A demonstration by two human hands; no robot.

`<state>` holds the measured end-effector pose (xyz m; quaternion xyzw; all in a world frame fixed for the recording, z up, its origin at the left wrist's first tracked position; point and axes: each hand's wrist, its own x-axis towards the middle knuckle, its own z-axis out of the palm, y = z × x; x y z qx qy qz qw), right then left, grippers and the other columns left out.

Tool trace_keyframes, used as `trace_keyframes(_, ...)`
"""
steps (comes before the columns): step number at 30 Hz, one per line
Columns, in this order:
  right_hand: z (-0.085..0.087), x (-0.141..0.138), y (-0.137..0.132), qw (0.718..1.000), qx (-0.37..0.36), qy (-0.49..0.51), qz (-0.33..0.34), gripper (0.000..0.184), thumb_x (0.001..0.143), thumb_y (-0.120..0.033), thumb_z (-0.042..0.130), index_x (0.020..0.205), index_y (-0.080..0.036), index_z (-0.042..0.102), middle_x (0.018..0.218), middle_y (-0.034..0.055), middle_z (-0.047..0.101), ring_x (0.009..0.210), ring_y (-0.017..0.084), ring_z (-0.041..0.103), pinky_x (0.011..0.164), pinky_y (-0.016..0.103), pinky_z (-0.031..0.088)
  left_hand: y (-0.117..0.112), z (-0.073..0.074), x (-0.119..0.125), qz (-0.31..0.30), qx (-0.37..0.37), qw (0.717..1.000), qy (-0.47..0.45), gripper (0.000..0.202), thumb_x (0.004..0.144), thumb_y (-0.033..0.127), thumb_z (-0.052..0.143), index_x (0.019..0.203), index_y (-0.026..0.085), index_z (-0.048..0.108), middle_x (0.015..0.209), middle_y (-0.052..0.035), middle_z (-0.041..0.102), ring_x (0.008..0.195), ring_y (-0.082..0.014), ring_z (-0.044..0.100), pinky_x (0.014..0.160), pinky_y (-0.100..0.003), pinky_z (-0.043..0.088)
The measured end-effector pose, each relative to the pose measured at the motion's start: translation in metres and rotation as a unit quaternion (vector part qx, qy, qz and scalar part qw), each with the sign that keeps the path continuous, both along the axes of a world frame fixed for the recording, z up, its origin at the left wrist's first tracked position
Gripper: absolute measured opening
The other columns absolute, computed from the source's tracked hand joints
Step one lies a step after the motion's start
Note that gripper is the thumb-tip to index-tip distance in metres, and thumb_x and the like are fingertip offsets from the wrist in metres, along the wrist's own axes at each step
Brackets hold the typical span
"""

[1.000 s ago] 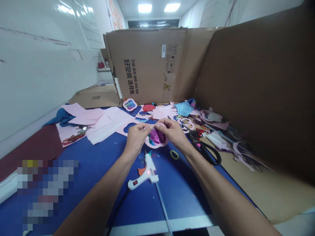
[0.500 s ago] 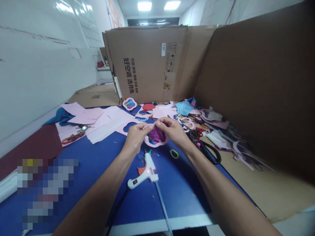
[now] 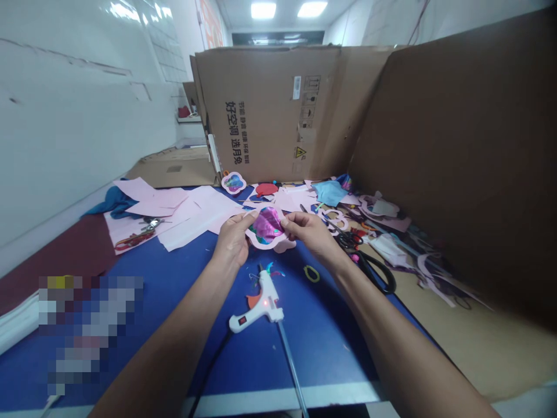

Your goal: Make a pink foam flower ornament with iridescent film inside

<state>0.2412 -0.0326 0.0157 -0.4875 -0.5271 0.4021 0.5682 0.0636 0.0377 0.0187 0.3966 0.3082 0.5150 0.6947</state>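
Between my hands is a pink flower-shaped paper frame (image 3: 266,245) with shiny purple and green fabric (image 3: 267,225) filling its middle. A second pink scalloped layer (image 3: 285,245) shows behind its lower right. My left hand (image 3: 234,239) pinches the frame's left edge, and my right hand (image 3: 308,230) pinches its right edge. Just below them on the blue table (image 3: 174,302) lies a white glue gun (image 3: 261,307) with an orange trigger, a lit red light and a clear glue stick in its back. A yellow-green loop (image 3: 311,273) rests to its right.
Black-handled scissors (image 3: 376,271) lie at the right among paper scraps. Pink paper sheets (image 3: 161,202) spread at the left back, near a finished-looking flower piece (image 3: 234,183). A cardboard box (image 3: 270,116) walls the back and right. The gun's cord (image 3: 213,366) runs toward me.
The flower piece has turned to face me more fully, showing more of its fabric. My right hand has shifted from its top edge to its right side. The view has shifted slightly.
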Motion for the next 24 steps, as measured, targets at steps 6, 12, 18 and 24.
trace_keyframes(6,-0.0028,-0.0002,0.0015,1.0,-0.01,0.02,-0.008,0.054,0.073,-0.071,0.085,0.073,-0.02,0.068,0.064,-0.0022,0.061,0.058,0.012,0.051,0.06,0.027,0.043,0.0016,-0.002,-0.0006,0.003,-0.015,1.0,0.004,0.037,0.058,0.033,0.1,0.077,0.014,0.075,0.072,-0.0055,0.076,0.06,-0.0183,0.067,0.061,-0.031,0.057)
trace_keyframes(12,-0.0043,-0.004,-0.0005,0.998,-0.062,0.02,0.023,0.053,0.068,-0.066,0.091,0.078,-0.018,0.071,0.069,0.0014,0.071,0.06,0.013,0.059,0.06,0.026,0.046,0.0055,-0.0061,-0.0022,0.024,-0.007,1.0,-0.01,0.036,0.059,0.035,0.098,0.074,0.015,0.072,0.071,-0.0043,0.075,0.06,-0.017,0.066,0.062,-0.031,0.056)
trace_keyframes(18,-0.0083,-0.0036,0.0022,0.998,-0.056,0.028,0.025,0.053,0.065,-0.065,0.093,0.073,-0.018,0.07,0.065,0.0013,0.069,0.057,0.013,0.058,0.056,0.026,0.046,0.0069,-0.0062,-0.0019,0.018,-0.022,0.999,-0.016,0.036,0.059,0.031,0.098,0.079,0.014,0.074,0.075,-0.0058,0.076,0.064,-0.0181,0.068,0.063,-0.031,0.057)
trace_keyframes(24,-0.0057,-0.0047,-0.0005,0.998,-0.055,0.031,0.018,0.052,0.065,-0.063,0.094,0.075,-0.019,0.07,0.067,0.0011,0.071,0.058,0.013,0.059,0.057,0.025,0.045,0.0065,-0.0061,-0.0018,0.023,-0.033,0.999,-0.028,0.03,0.065,0.027,0.095,0.082,0.013,0.075,0.077,-0.0062,0.077,0.066,-0.0189,0.07,0.063,-0.031,0.058)
